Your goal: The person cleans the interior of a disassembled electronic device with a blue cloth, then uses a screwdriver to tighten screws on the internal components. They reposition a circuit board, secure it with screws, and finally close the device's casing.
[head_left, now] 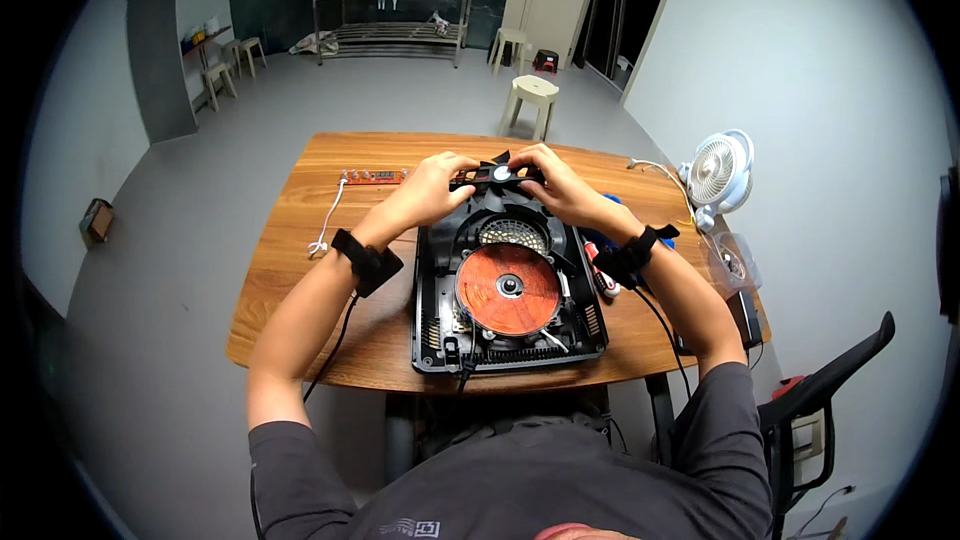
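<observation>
Between both hands, above the far end of an opened induction cooker base [425, 325], is a black cooling fan [490, 176] with a pale round hub. My left hand [438, 188] grips the fan's left side, and my right hand [562, 186] grips its right side, fingers on top and thumbs nearer me. Below them, a round vent grille [512, 232] shows in the black housing. A copper-coloured coil [508, 290] with a dark centre lies in the near part of the base. Loose wires run around the coil.
A narrow orange circuit board [372, 178] with a white cable lies left on the wooden table [290, 280]. To the right are a red-and-white tool [602, 275], a clear plastic box [735, 262] and a white desk fan [718, 172]. A black chair [825, 380] stands at the right.
</observation>
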`<action>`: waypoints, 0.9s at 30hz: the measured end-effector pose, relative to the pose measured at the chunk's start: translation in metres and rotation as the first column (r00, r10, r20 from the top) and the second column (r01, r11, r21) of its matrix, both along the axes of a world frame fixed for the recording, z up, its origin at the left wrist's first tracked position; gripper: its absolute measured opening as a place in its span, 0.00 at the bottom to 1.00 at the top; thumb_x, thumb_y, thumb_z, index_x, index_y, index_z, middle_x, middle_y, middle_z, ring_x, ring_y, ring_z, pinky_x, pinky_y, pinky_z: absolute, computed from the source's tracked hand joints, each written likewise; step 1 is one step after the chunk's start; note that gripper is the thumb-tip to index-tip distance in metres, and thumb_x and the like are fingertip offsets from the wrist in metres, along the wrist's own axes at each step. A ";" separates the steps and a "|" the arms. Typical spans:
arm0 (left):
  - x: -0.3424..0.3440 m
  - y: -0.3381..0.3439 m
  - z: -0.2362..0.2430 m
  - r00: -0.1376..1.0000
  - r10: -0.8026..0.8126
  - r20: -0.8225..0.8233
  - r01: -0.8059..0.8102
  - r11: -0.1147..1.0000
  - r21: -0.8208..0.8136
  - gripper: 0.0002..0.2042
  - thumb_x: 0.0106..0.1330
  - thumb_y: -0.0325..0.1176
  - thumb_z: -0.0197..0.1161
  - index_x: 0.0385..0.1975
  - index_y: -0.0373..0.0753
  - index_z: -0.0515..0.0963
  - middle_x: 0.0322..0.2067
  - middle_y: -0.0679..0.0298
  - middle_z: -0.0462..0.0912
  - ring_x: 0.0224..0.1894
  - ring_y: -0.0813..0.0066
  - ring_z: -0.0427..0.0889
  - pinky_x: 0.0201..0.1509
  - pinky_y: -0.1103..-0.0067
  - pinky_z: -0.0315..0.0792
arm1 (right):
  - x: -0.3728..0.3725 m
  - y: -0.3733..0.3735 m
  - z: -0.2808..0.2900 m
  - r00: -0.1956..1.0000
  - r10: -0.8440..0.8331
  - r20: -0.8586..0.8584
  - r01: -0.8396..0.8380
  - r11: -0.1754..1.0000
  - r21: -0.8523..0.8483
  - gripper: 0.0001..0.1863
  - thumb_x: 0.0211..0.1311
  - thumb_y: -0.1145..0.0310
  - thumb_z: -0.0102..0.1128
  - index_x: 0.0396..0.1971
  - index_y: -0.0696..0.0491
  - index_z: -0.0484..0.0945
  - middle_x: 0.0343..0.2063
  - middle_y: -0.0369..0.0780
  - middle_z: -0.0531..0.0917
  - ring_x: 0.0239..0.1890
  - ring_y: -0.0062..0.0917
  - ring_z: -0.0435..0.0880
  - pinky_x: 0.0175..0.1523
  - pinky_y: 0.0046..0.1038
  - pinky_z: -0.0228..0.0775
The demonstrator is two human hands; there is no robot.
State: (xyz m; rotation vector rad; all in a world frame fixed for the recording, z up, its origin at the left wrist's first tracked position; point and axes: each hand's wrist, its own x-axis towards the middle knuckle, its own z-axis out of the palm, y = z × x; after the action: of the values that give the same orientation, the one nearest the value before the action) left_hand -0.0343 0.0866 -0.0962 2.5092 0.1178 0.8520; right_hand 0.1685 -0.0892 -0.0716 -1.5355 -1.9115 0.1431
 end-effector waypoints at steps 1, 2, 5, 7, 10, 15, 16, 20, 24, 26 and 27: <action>0.003 0.006 -0.003 0.998 -0.048 -0.036 0.046 0.997 -0.054 0.17 0.62 0.30 0.69 0.50 0.33 0.80 0.48 0.51 0.84 0.50 0.60 0.85 0.52 0.69 0.80 | 0.002 -0.001 -0.001 1.000 -0.005 -0.015 0.004 1.000 -0.016 0.18 0.66 0.80 0.57 0.55 0.57 0.71 0.50 0.43 0.73 0.51 0.29 0.75 0.58 0.29 0.69; 0.007 0.010 -0.006 0.993 -0.097 -0.070 0.089 0.990 -0.110 0.17 0.62 0.29 0.70 0.51 0.33 0.80 0.48 0.51 0.84 0.50 0.61 0.85 0.52 0.69 0.80 | 0.005 -0.001 -0.004 1.000 0.011 -0.028 -0.011 1.000 -0.011 0.18 0.65 0.80 0.58 0.54 0.57 0.71 0.49 0.43 0.72 0.50 0.30 0.75 0.57 0.29 0.69; 0.012 0.013 -0.011 0.975 -0.068 -0.213 0.047 0.993 -0.105 0.18 0.60 0.27 0.72 0.50 0.33 0.80 0.42 0.51 0.87 0.46 0.62 0.87 0.52 0.70 0.80 | 0.012 -0.003 -0.019 0.996 0.034 -0.083 -0.035 0.999 -0.014 0.19 0.62 0.82 0.60 0.53 0.57 0.71 0.49 0.45 0.72 0.51 0.34 0.76 0.58 0.32 0.70; 0.016 0.003 -0.006 0.963 -0.043 -0.268 0.034 0.999 -0.039 0.17 0.58 0.28 0.73 0.47 0.33 0.81 0.39 0.50 0.87 0.43 0.61 0.88 0.50 0.70 0.80 | 0.021 -0.007 -0.026 0.999 0.018 -0.038 -0.020 0.998 -0.064 0.20 0.61 0.82 0.60 0.53 0.57 0.71 0.51 0.46 0.72 0.56 0.37 0.75 0.63 0.34 0.67; 0.025 -0.006 -0.014 0.964 -0.023 -0.266 0.037 0.998 0.047 0.17 0.56 0.28 0.73 0.46 0.33 0.82 0.39 0.47 0.86 0.42 0.58 0.87 0.47 0.70 0.80 | 0.032 -0.013 -0.038 0.999 -0.022 0.034 0.025 0.996 -0.091 0.23 0.58 0.82 0.64 0.53 0.57 0.71 0.51 0.46 0.72 0.57 0.40 0.75 0.64 0.35 0.68; 0.035 -0.019 -0.025 0.966 -0.032 -0.258 0.076 0.984 0.162 0.13 0.53 0.28 0.72 0.37 0.32 0.80 0.36 0.50 0.85 0.43 0.51 0.84 0.47 0.65 0.78 | 0.032 -0.029 -0.043 0.994 -0.073 0.079 0.085 0.983 -0.160 0.23 0.56 0.81 0.66 0.51 0.56 0.71 0.50 0.47 0.72 0.56 0.44 0.74 0.61 0.38 0.70; 0.036 -0.021 -0.026 0.959 -0.018 -0.284 0.073 0.980 0.184 0.13 0.53 0.28 0.72 0.38 0.32 0.80 0.36 0.50 0.85 0.43 0.51 0.84 0.48 0.65 0.78 | 0.032 -0.032 -0.044 0.993 -0.084 0.082 0.098 0.979 -0.177 0.22 0.56 0.80 0.65 0.51 0.56 0.72 0.50 0.47 0.72 0.57 0.45 0.74 0.61 0.39 0.70; 0.035 -0.028 -0.029 0.932 0.049 -0.359 0.049 0.964 0.260 0.14 0.53 0.32 0.72 0.37 0.34 0.81 0.36 0.50 0.85 0.43 0.51 0.84 0.48 0.65 0.78 | 0.028 -0.038 -0.049 0.986 -0.140 0.093 0.158 0.962 -0.224 0.21 0.55 0.77 0.69 0.49 0.54 0.74 0.50 0.46 0.72 0.57 0.45 0.74 0.60 0.38 0.71; 0.034 -0.034 -0.023 0.898 0.079 -0.434 0.066 0.949 0.309 0.14 0.52 0.35 0.72 0.36 0.35 0.83 0.35 0.51 0.85 0.42 0.52 0.85 0.47 0.64 0.78 | 0.027 -0.042 -0.057 0.976 -0.170 0.134 0.191 0.968 -0.160 0.20 0.53 0.75 0.71 0.47 0.53 0.76 0.47 0.45 0.74 0.54 0.44 0.76 0.58 0.38 0.72; 0.034 -0.035 -0.022 0.897 0.074 -0.435 0.078 0.943 0.323 0.14 0.52 0.35 0.72 0.36 0.36 0.83 0.34 0.52 0.86 0.42 0.53 0.85 0.47 0.64 0.78 | 0.030 -0.042 -0.063 0.976 -0.155 0.151 0.175 0.977 -0.126 0.20 0.52 0.74 0.72 0.46 0.54 0.77 0.46 0.45 0.75 0.53 0.43 0.76 0.57 0.38 0.73; 0.034 -0.034 -0.022 0.896 0.072 -0.438 0.082 0.943 0.323 0.14 0.52 0.35 0.72 0.36 0.36 0.83 0.34 0.52 0.86 0.41 0.53 0.85 0.47 0.64 0.78 | 0.029 -0.040 -0.063 0.984 -0.134 0.114 0.148 0.981 -0.124 0.21 0.51 0.73 0.73 0.46 0.54 0.77 0.45 0.45 0.76 0.51 0.43 0.77 0.56 0.39 0.73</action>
State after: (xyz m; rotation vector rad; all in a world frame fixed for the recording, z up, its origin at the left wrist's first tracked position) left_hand -0.0008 0.0524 -0.1179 2.9886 0.1252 0.2902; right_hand 0.1976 -0.1293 -0.1349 -1.7941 -1.8978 0.1297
